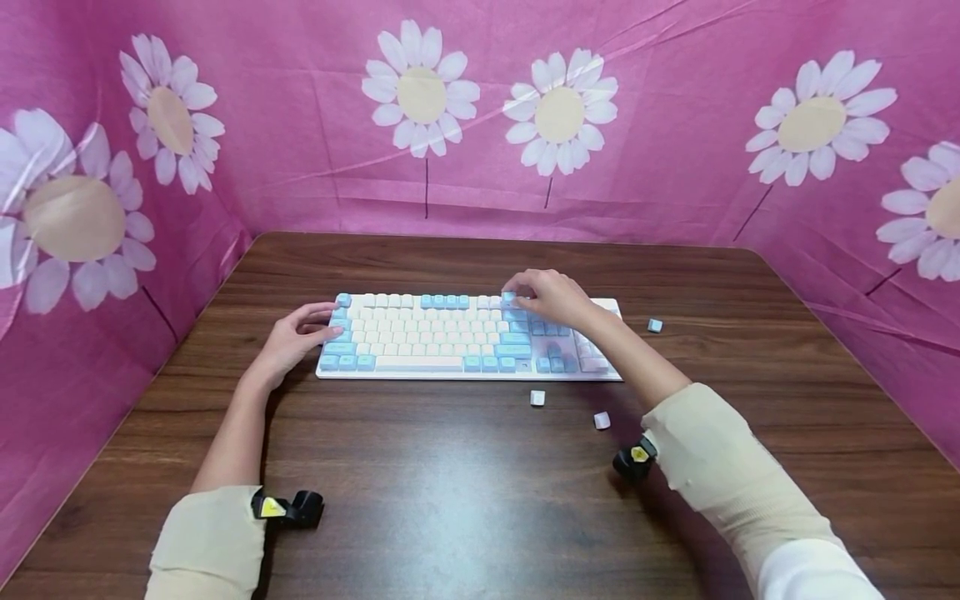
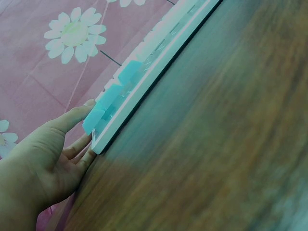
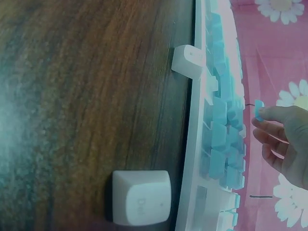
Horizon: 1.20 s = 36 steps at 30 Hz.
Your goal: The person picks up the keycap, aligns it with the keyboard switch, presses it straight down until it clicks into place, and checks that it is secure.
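A white and light-blue keyboard (image 1: 420, 364) lies on the wooden table. My left hand (image 1: 288, 343) holds its left end, with the thumb over the blue keys and the other fingers at the side edge. In the left wrist view, the left hand (image 2: 43, 163) wraps the keyboard's corner (image 2: 97, 144). My right hand (image 1: 557, 297) is over the upper right part of the keyboard. It pinches a light-blue keycap (image 1: 508, 297) between thumb and fingertip. The right wrist view shows this keycap (image 3: 259, 109) raised above the keys.
Two loose white keycaps, one (image 1: 537, 398) near the keyboard's front edge and another (image 1: 602, 421) further right, lie on the table (image 1: 420, 467). A blue keycap (image 1: 655, 326) lies to the right of the keyboard. Pink flowered cloth (image 1: 300, 108) hangs around the table.
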Each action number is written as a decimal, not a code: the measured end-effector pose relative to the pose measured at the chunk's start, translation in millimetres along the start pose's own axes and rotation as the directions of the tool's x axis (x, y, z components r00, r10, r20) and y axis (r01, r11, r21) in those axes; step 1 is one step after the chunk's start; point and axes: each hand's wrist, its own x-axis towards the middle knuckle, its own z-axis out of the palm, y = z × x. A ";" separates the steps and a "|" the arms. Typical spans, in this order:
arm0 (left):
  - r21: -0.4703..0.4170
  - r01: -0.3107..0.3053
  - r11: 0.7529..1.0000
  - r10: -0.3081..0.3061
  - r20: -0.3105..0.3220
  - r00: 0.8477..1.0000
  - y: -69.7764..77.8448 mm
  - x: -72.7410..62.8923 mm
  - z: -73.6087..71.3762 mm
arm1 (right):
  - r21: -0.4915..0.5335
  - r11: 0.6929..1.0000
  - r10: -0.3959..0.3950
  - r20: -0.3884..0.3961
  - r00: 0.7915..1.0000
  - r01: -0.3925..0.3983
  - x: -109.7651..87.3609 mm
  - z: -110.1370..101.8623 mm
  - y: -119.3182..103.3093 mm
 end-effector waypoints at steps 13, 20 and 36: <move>-0.004 -0.004 1.000 0.004 0.003 1.000 1.5 -0.8 0.7 | -0.035 0.998 0.054 0.028 0.998 -0.053 9.3 9.1 7.4; -0.001 0.001 1.000 -0.001 0.004 1.000 2.3 -1.3 0.2 | -0.051 0.997 0.060 0.031 0.998 -0.058 11.4 10.4 8.0; 0.007 0.009 1.000 -0.009 0.010 1.000 2.9 -1.5 -0.9 | -0.037 0.999 0.038 0.005 0.999 -0.037 7.3 4.4 4.3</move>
